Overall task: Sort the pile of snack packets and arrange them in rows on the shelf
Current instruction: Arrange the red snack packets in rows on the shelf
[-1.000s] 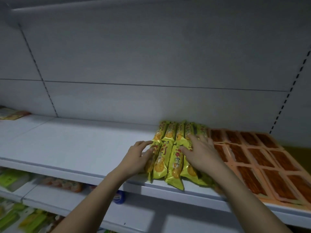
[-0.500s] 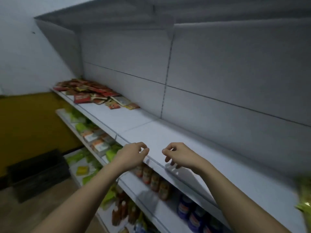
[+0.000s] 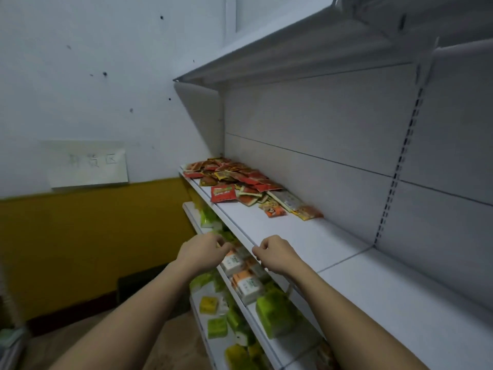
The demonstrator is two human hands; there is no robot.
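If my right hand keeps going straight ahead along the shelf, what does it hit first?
Probably the orange packet at the near edge of the pile. Bare shelf lies between it and the right hand; depth is hard to judge.

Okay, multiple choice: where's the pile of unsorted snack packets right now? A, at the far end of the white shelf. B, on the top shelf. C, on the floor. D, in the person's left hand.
A: the pile of snack packets lies at the far end of the white shelf, beyond the left hand and right hand, which hold nothing.
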